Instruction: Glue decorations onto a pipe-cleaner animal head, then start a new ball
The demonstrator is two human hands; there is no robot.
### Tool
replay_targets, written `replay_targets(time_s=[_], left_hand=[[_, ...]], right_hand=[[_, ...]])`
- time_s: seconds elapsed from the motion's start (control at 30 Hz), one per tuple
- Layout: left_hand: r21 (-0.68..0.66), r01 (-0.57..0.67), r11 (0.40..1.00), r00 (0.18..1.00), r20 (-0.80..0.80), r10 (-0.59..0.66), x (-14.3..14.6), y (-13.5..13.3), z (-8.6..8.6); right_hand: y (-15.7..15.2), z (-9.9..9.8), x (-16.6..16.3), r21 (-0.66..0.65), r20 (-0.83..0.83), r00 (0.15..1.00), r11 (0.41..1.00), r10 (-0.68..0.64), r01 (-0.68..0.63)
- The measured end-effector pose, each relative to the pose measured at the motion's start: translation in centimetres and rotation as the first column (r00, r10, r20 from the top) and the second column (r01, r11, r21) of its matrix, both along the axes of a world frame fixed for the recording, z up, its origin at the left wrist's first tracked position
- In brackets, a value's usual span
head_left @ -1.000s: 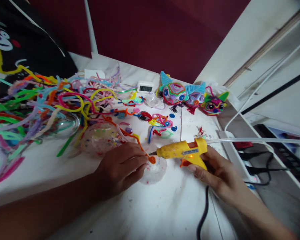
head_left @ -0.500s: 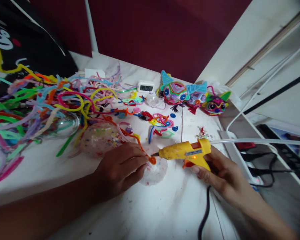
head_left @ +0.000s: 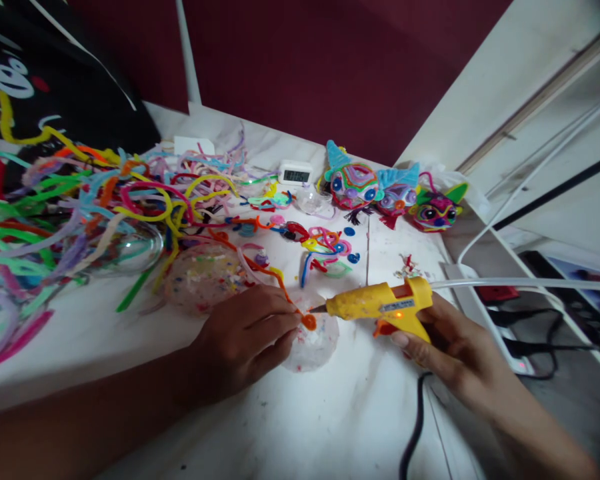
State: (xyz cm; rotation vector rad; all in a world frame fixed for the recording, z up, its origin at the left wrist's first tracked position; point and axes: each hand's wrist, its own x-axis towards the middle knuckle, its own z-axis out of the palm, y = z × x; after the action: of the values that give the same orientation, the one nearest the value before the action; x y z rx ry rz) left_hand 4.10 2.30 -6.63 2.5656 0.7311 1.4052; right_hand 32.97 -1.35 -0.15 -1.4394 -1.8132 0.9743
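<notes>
Between its fingertips my left hand [head_left: 253, 333] pinches an orange pipe cleaner [head_left: 309, 323], whose end is curled into a tight coil. My right hand [head_left: 450, 340] is wrapped round the handle of a yellow hot glue gun [head_left: 380, 303], which has a small orange light lit. The gun's nozzle points left, close to the coil; whether they touch I cannot tell. Below the coil lies a round translucent pad [head_left: 320, 347] spotted with dried bits. A larger speckled translucent pad [head_left: 200, 280] lies beyond my left hand.
Tangled pipe cleaners [head_left: 80, 213] heap at the left beside a black bag [head_left: 55, 73]. Several decorated masks [head_left: 353, 187] stand at the back near a small white digital clock [head_left: 296, 173]. A power strip [head_left: 495, 333] with cords runs along the right; the gun's black cord [head_left: 416, 427] hangs toward me.
The glue gun has shifted slightly right, its nozzle a little farther from the coil. The whole view has drifted slightly. Both hands keep their grip.
</notes>
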Motion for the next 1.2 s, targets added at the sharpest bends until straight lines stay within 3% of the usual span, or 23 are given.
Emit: replay_targets(time_s=[0.47,1.2], left_hand=[[-0.004,0.018,1.000,1.000,-0.002,-0.018,0.07,0.02,0.02],[-0.016,-0.012,1.000,1.000,-0.014,0.012,0.15,-0.10,0.27]], right_hand=[[0.13,-0.49,0.15,-0.022,0.000,0.999,0.998,0.052,-0.052],[0.45,-0.43,-0.23,-0.122,-0.160,0.986,0.990,0.053,-0.074]])
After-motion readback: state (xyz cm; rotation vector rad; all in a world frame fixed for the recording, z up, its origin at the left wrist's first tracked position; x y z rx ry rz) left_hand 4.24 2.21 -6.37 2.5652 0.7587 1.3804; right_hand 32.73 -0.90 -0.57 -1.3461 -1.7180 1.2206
